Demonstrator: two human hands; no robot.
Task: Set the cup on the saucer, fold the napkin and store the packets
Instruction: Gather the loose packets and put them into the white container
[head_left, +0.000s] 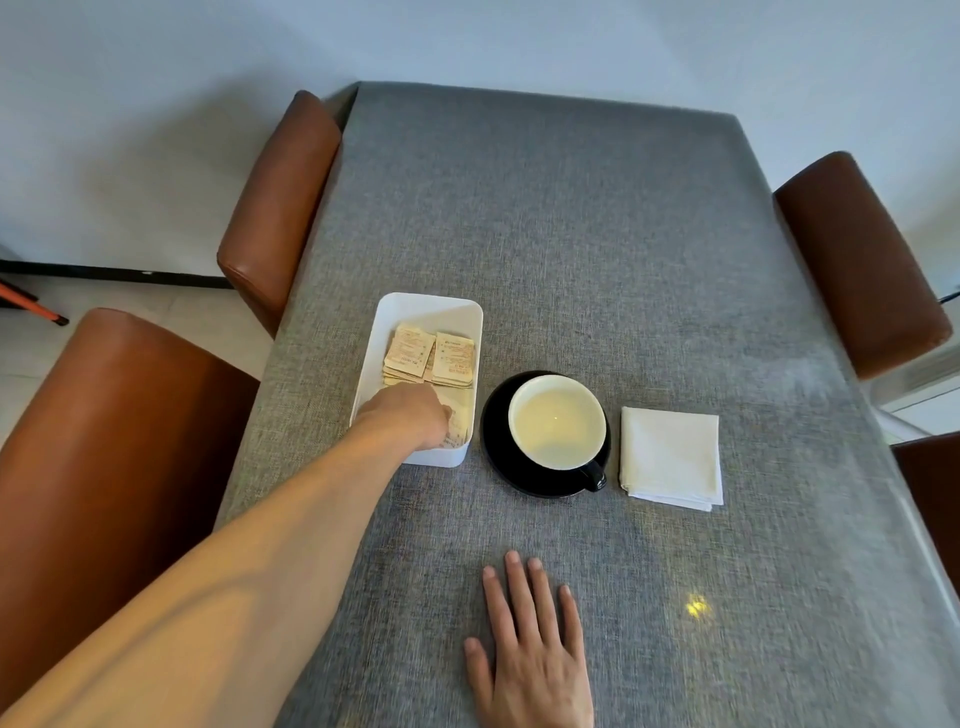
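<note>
The left hand (415, 415) reaches into the near end of the white box (400, 312), fingers curled on packets (457, 426) (stacks lie just beyond, centre-left); the right hand (530, 649) rests flat on the table (571, 234).

A bench (597, 249) covered in grey woven cloth carries a white box (415, 306) of packets at the left, a black saucer (498, 457) just beside it, a folded white napkin (670, 457) to the right, and the right hand (530, 654) lying flat near the front edge
</note>
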